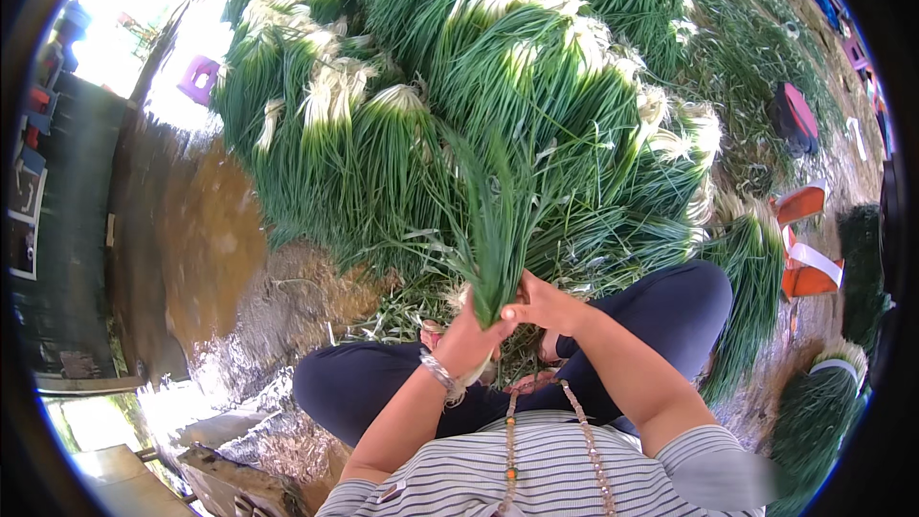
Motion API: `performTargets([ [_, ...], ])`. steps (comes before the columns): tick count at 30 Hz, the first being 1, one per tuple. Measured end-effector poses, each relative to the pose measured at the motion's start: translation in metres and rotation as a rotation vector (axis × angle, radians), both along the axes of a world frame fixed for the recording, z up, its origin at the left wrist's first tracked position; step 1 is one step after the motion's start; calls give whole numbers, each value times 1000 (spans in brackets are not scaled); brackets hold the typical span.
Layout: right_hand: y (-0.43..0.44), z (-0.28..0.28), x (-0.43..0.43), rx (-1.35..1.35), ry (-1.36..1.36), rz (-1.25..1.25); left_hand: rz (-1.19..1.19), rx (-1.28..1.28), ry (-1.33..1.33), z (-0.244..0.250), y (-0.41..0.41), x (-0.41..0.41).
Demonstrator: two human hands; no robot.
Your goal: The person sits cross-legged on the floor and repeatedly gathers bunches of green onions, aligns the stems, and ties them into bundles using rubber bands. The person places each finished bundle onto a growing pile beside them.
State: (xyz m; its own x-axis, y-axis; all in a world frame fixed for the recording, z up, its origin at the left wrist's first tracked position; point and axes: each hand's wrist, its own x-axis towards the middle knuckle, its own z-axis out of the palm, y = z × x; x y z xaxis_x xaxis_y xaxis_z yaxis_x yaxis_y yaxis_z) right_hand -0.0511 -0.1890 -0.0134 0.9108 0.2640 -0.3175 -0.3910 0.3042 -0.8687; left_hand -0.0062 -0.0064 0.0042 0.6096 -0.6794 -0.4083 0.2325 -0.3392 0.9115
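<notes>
Low in the middle, between my bent knees, my left hand [470,345] grips a bunch of long green scallions [497,230] near its pale root ends. The leaves point up and away from me. My right hand [546,305] is against the right side of the same bunch, fingers bent at the leaves and thumb touching near my left hand; whether it grips them cannot be told. Beyond my hands a large heap of scallions [402,172] lies in rows, white roots on top and leaves hanging down. Some pale roots show below my left hand, by the wrist.
Tied scallion bundles stand on the right, one with a white band [836,366]. Near them are orange pieces with white strips [808,280] and a dark and pink object [797,118]. A purple stool [199,79] is at upper left. Wet ground [208,230] and loose leaves surround the heap.
</notes>
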Motion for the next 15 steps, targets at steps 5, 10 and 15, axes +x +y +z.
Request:
performTargets([
  [5, 16, -14, -2, 312, 213, -362, -557, 766, -564, 12, -11, -15],
  [10, -14, 24, 4, 413, 181, -601, -405, 380, -884, 20, -13, -21],
  [15, -80, 97, -31, 186, -258, -812, -175, 150, -923, 23, -19, -14],
])
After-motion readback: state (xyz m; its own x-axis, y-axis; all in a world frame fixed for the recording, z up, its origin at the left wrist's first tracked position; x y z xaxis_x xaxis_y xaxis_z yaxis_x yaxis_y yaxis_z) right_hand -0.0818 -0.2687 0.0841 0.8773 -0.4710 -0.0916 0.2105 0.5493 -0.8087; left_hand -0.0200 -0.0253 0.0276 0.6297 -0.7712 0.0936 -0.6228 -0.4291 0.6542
